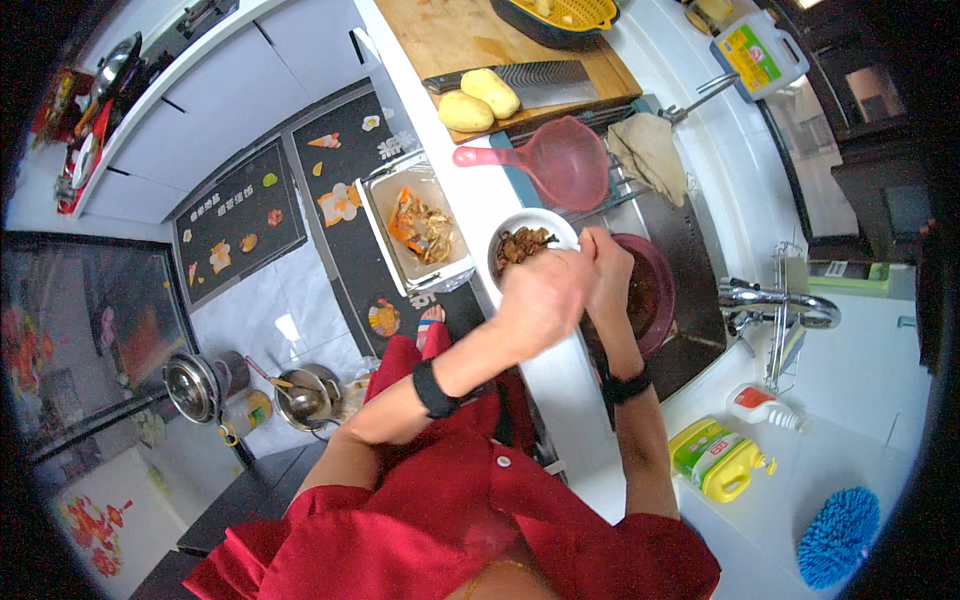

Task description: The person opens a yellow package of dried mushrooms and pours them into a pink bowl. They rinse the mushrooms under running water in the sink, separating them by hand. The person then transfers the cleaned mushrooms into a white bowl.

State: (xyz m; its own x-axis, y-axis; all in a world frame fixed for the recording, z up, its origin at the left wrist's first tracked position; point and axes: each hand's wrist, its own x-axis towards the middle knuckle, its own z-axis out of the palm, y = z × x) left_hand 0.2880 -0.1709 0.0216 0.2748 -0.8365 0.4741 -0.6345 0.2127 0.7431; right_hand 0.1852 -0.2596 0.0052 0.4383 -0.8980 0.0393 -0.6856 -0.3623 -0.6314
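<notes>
My left hand (551, 292), blurred and with its fingers curled, is over the near rim of a white bowl (534, 218). Brown, wet-looking food pieces (523, 244), perhaps mushrooms, lie in this bowl on the counter beside the sink. Close against the left hand, my right hand (609, 262) has its fingers bent inward. Whatever may be between the fingers is hidden. Behind the right hand, a dark red basin (664, 300) with dark contents stands in the sink (694, 262).
A pink ladle (568, 166) lies over the sink rack. Beyond it, two peeled potatoes (480, 100) and a cleaver (555, 82) rest on a wooden cutting board (427, 34). A waste bin (386, 247) with scraps hangs at the counter front. The faucet (780, 304) is right.
</notes>
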